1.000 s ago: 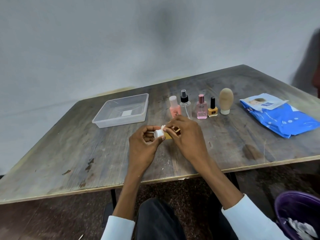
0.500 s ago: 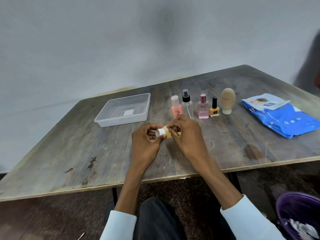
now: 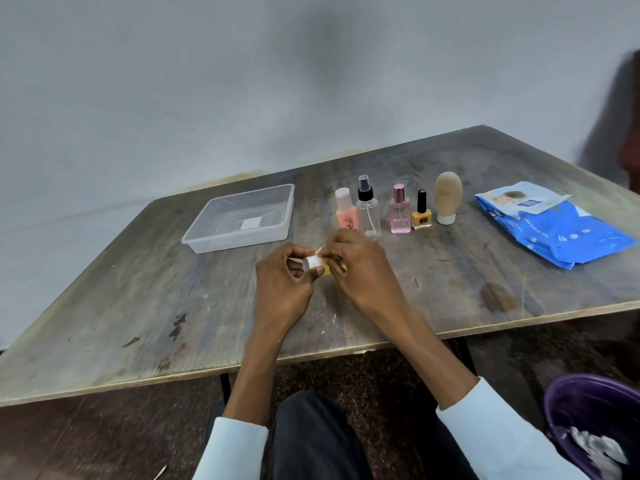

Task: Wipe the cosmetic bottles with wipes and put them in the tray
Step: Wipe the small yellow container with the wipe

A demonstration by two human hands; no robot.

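My left hand (image 3: 284, 285) pinches the white cap end of a small yellow bottle (image 3: 313, 262), held sideways above the table's middle. My right hand (image 3: 360, 268) wraps the bottle's yellow body, with a scrap of white wipe (image 3: 319, 251) showing at its fingertips; most of the bottle is hidden. Behind the hands stand a peach bottle (image 3: 346, 213), a clear spray bottle (image 3: 368, 213), a pink perfume bottle (image 3: 400, 211), a yellow nail polish (image 3: 421, 213) and a beige tube (image 3: 447, 199) on its cap. The clear plastic tray (image 3: 221, 240) sits at the back left.
A blue pack of wipes (image 3: 568, 233) lies at the right of the wooden table (image 3: 138, 306). A purple bin (image 3: 588, 407) holding used wipes stands on the floor at lower right. My lap is under the table's front edge.
Both hands have kept their hold on the small bottle, shifting it slightly between the fingers. The camera view has drifted a little.
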